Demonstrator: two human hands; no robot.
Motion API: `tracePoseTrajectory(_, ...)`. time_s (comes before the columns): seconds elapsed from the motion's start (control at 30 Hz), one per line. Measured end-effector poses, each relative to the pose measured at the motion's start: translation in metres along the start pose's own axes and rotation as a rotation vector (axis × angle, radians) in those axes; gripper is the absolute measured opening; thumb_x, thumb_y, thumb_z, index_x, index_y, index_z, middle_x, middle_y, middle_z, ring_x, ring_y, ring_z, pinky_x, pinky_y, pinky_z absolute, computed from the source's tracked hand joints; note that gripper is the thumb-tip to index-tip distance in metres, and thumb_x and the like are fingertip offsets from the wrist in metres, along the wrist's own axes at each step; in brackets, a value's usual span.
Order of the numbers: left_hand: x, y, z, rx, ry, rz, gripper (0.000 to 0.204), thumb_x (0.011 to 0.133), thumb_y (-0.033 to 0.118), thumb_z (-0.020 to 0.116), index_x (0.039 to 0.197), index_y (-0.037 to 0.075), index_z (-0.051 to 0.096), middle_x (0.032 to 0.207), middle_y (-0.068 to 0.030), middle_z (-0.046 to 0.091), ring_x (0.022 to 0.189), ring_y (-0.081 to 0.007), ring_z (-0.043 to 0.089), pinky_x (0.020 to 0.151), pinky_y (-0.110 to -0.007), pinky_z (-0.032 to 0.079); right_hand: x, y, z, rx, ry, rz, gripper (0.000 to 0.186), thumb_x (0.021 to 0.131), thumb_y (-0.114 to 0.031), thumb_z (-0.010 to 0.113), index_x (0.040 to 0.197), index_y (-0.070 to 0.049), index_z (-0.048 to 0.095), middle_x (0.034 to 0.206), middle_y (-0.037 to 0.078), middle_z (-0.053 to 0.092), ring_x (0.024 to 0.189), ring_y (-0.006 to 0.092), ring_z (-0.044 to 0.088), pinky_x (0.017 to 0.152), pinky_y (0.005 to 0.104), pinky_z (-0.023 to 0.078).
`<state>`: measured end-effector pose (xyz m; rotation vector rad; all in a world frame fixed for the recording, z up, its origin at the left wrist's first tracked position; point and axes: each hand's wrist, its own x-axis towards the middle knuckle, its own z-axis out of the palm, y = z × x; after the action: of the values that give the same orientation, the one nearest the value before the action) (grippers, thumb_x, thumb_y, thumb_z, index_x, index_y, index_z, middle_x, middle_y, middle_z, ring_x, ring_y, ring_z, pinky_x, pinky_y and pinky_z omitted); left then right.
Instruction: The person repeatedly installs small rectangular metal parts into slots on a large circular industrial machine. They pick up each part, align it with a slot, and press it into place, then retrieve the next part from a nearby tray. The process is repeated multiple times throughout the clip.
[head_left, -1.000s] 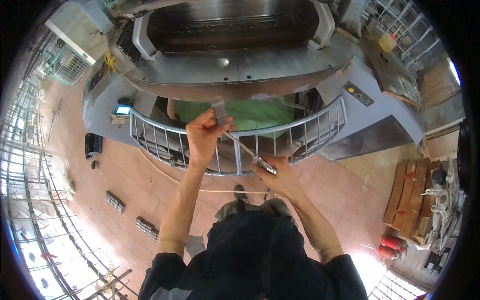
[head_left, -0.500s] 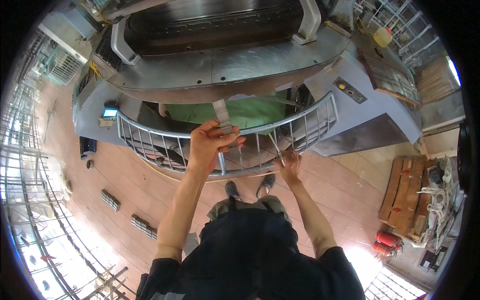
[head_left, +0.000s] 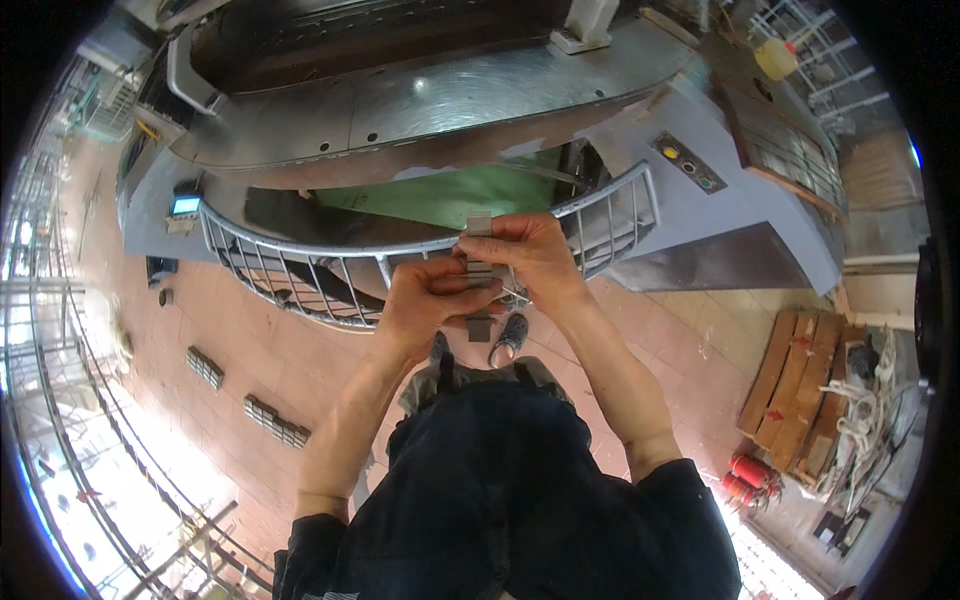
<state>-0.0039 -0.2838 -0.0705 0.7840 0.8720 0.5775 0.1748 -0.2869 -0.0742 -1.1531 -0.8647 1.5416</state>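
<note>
A narrow grey segmented strip (head_left: 480, 329) stands lengthwise in front of my chest, held between both hands. My left hand (head_left: 425, 303) is closed around its lower middle, fingers across it. Higher up, my right hand (head_left: 535, 262) pinches the same strip, with the thumb laid across its face. A thin pale rod (head_left: 516, 294) shows just below the right hand; what it is and how it is held I cannot make out. Beyond the hands runs a curved metal railing (head_left: 340, 256).
A large machine with a curved metal ledge (head_left: 440, 118) rises beyond the railing. Its right side has a button panel (head_left: 688, 160); a small lit screen (head_left: 186, 206) is on the left. Bundled grey blocks (head_left: 276, 421) lie on the floor left, wooden boards (head_left: 792, 380) and red cylinders (head_left: 752, 478) right.
My right hand has come up from the railing's lower right and now grips the strip too. The left hand has moved nearer my body with the strip. My view has shifted slightly.
</note>
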Motion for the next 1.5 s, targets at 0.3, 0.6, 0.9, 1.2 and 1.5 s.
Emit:
tracePoseTrajectory(0.3,0.006,0.002,-0.012,-0.135,0.099,0.059,0.033,0.085,-0.011,0.069,0.117,-0.01,0.062,0.11,-0.0193,0.072,0.092,-0.032,0.075,0.071,-0.037,0.064,0.042,0.004,0.002,0.016,-0.111,0.148,0.015,0.085,-0.014,0.08,0.091,0.0,0.078,0.084,0.005,0.074,0.073,0.0108,0.065,0.058,0.0259,0.047)
tracePoseTrajectory(0.6,0.036,0.028,-0.061,-0.117,0.066,0.033,0.037,0.086,-0.013,0.066,0.123,-0.011,0.059,0.116,-0.021,0.07,0.098,-0.0355,0.073,0.08,-0.044,0.066,0.091,0.006,0.033,-0.014,-0.025,0.223,0.023,0.086,-0.018,0.079,0.095,0.002,0.076,0.089,0.009,0.075,0.074,0.0124,0.065,0.062,0.0266,0.047)
tracePoseTrajectory(0.9,0.032,0.044,-0.076,-0.109,0.004,-0.004,0.037,0.083,-0.013,0.07,0.119,-0.01,0.063,0.11,-0.0186,0.072,0.095,-0.0324,0.074,0.082,-0.043,0.065,0.087,0.002,0.049,-0.066,0.08,0.156,0.021,0.087,-0.018,0.078,0.095,0.001,0.076,0.087,0.006,0.074,0.073,0.0097,0.063,0.06,0.0262,0.044)
tracePoseTrajectory(1.2,0.034,0.037,-0.086,-0.105,-0.043,0.036,0.037,0.085,-0.012,0.068,0.121,-0.007,0.063,0.112,-0.0211,0.072,0.095,-0.0337,0.074,0.078,-0.039,0.066,0.083,-0.003,0.045,-0.146,0.074,0.096,0.021,0.087,-0.016,0.08,0.09,0.004,0.074,0.075,0.003,0.066,0.066,0.0096,0.057,0.058,0.0242,0.042)
tracePoseTrajectory(1.5,0.032,0.032,-0.08,-0.109,-0.015,0.067,0.03,0.084,-0.012,0.07,0.113,-0.006,0.066,0.107,-0.019,0.074,0.09,-0.0287,0.076,0.08,-0.04,0.066,0.079,-0.001,0.042,-0.172,0.079,0.063,0.02,0.086,-0.015,0.08,0.09,0.004,0.074,0.074,0.003,0.067,0.064,0.0095,0.06,0.057,0.0228,0.047)
